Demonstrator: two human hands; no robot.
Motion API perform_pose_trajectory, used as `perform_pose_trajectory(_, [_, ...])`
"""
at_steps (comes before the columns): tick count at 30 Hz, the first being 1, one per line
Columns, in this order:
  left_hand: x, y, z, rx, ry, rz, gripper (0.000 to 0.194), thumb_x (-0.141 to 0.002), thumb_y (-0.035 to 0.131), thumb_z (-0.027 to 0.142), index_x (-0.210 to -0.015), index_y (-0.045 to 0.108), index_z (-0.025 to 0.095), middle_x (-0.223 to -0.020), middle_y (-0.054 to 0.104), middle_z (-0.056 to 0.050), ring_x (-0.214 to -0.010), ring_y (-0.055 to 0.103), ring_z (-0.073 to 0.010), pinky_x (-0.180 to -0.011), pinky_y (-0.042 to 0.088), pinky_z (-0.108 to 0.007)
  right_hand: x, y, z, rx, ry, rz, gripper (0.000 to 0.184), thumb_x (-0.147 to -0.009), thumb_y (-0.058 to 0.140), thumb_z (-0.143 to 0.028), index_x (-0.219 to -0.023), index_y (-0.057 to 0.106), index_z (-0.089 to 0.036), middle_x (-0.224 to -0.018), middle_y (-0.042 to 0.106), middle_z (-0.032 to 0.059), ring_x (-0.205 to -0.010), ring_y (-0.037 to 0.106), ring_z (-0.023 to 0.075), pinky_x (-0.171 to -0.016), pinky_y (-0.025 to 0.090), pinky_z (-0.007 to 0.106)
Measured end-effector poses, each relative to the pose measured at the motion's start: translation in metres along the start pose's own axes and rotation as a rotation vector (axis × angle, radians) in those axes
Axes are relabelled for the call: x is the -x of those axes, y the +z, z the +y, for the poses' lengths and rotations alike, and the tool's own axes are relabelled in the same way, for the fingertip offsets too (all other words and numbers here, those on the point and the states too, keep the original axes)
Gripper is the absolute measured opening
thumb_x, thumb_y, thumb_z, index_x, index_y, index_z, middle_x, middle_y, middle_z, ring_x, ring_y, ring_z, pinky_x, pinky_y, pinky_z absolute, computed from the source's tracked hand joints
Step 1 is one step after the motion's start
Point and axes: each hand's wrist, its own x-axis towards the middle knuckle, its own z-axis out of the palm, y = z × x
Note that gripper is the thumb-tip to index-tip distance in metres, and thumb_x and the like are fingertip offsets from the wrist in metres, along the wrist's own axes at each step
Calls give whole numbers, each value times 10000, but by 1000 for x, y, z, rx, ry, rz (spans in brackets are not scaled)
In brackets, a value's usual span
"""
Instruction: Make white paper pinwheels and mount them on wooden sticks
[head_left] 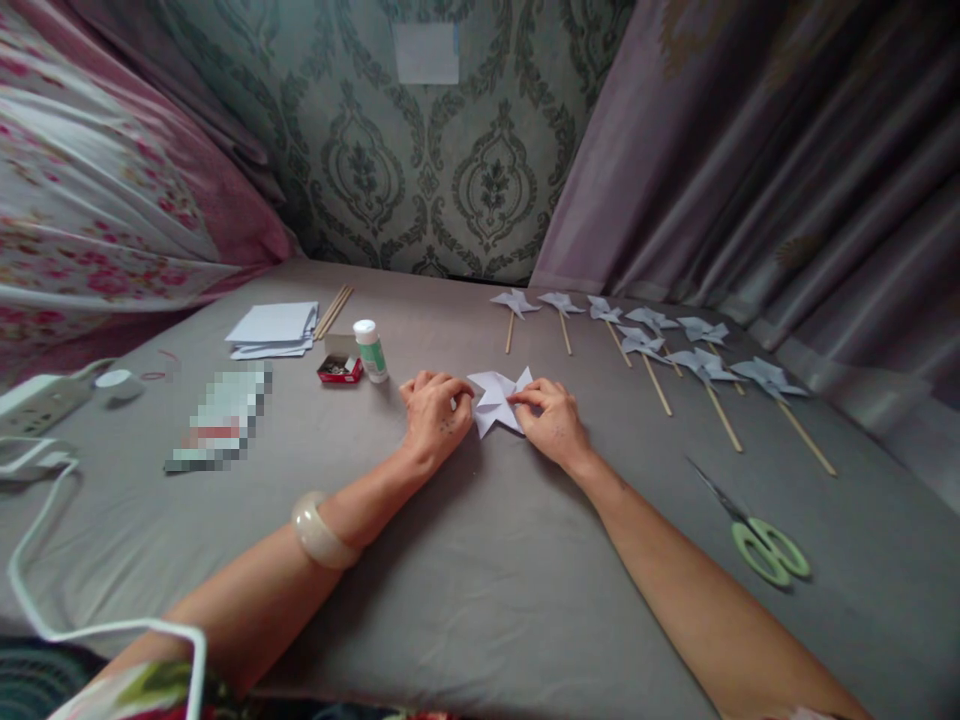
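Observation:
A white paper pinwheel (496, 402) without a stick lies on the grey cloth between my hands. My right hand (553, 422) pinches it near the middle, with thumb and forefinger on the folded paper. Beside its left blades is my left hand (439, 412), its fingers curled in and the fingertips close to the paper edge. Whatever the left fingertips hold, if anything, is hidden. A white bottle with a green label (370, 350) stands just beyond my left hand, next to a small open red box (340, 368) of little metal pieces.
Several finished pinwheels on sticks (705, 368) lie at the back right. Green-handled scissors (769, 550) rest to the right. Folded white paper (274, 328) and wooden sticks (333, 312) are at the back left. A power strip (45, 405) with a white cable (112, 630) sits at the left edge.

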Motion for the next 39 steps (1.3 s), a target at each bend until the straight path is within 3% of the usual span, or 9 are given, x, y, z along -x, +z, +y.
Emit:
perform_pose_trajectory(6, [1,0,0,2,10,-39,231,-802,494,163,-742,707,225,-833,720,-27,-894,560,-208,-872,299,-401,-4,-1,1,-37,20,48,77,-746,633,-226,-757,707,-210,-883,689,46,-894,597,212,-847,420,362])
perform_pose_trajectory(12, [3,0,2,-19,75,-68,218,-798,502,152,-757,706,218,-832,720,-29,-893,564,-209,-868,307,-405,-16,-5,28,-193,275,238,229,-808,540,-333,-825,680,-152,-758,711,80,-672,631,187,-672,469,303])
perform_pose_trajectory(17, [5,1,3,-43,240,-81,192,-787,517,135,-781,694,210,-870,722,-27,-899,561,-208,-871,311,-407,-18,0,44,-200,357,175,211,-797,508,-227,-903,678,-160,-760,728,71,-736,677,189,-736,496,303])
perform_pose_trajectory(23, [14,0,12,-65,612,-247,216,-831,511,157,-955,676,222,-973,710,-30,-992,526,-224,-902,291,-409,-16,-1,35,-26,138,-5,442,-784,431,-61,-1147,626,-221,-1082,706,41,-1029,603,187,-939,416,338])
perform_pose_trajectory(28, [19,0,19,-71,790,-366,244,-869,475,164,-1035,648,212,-1061,700,-42,-1024,511,-222,-913,265,-409,-18,-1,29,141,-24,-190,608,-762,402,-12,-1315,509,-239,-1262,610,59,-1189,470,200,-1002,312,377])
perform_pose_trajectory(32, [20,0,20,-71,817,-414,246,-893,447,186,-1043,641,209,-1063,701,-52,-1004,522,-212,-906,261,-405,-19,-3,25,205,-90,-238,563,-797,396,-46,-1326,492,-211,-1266,608,65,-1157,458,215,-986,277,381])
perform_pose_trajectory(39, [15,0,12,-104,763,-378,243,-895,454,180,-1043,643,218,-1062,699,-38,-1005,525,-215,-904,255,-413,-14,-10,15,320,-70,-134,434,-828,420,-106,-1233,566,-160,-1148,665,94,-1068,479,246,-923,243,398])
